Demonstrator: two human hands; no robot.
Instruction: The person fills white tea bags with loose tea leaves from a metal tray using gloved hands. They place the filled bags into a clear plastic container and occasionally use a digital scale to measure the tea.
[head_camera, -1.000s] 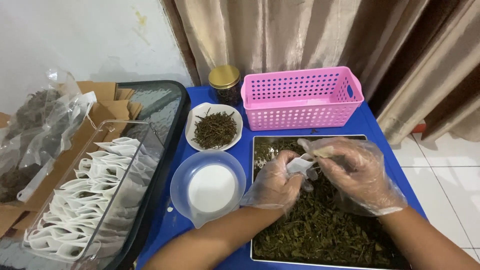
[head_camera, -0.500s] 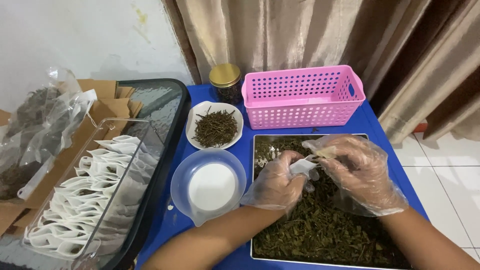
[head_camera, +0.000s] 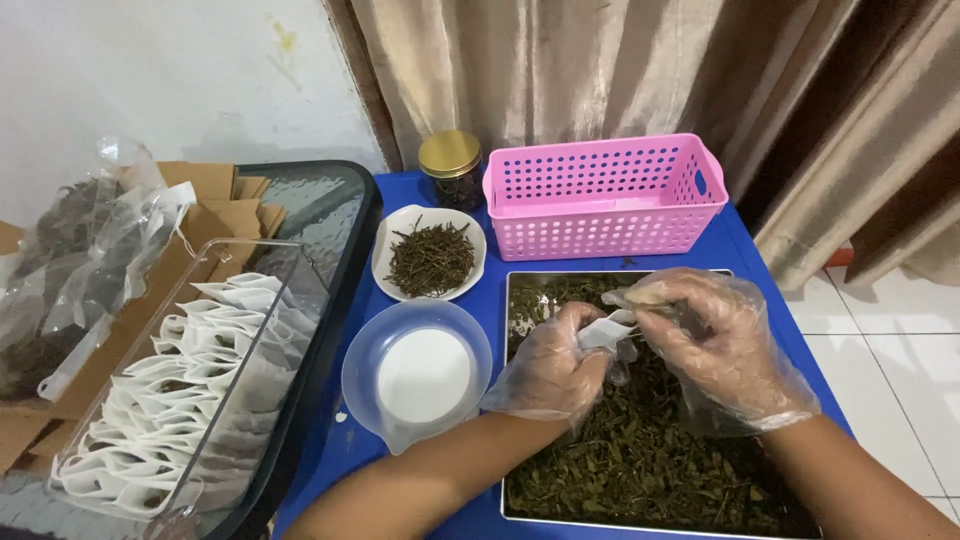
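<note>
Both hands wear loose clear plastic gloves and meet over a metal tray (head_camera: 512, 400) full of dried green-brown leaves (head_camera: 640, 460). My left hand (head_camera: 550, 365) pinches a small white paper pouch (head_camera: 608, 332) by its edge. My right hand (head_camera: 715, 345) is bent over the pouch's mouth, fingertips bunched together at it, with a bit of leaf under them. The pouch is mostly covered by the gloves.
Left of the tray stand a clear jug-like bowl (head_camera: 418, 370) with a white bottom and a white dish of dried twigs (head_camera: 430, 255). Behind are a pink slotted basket (head_camera: 600, 195) and a gold-lidded jar (head_camera: 450, 165). A clear box of white pouches (head_camera: 190, 390) sits far left beside bagged leaves (head_camera: 70, 260).
Both hands have sunk a little lower over the tray; the right hand's fingers have closed in on the pouch's mouth. The pouch stays in the left hand.
</note>
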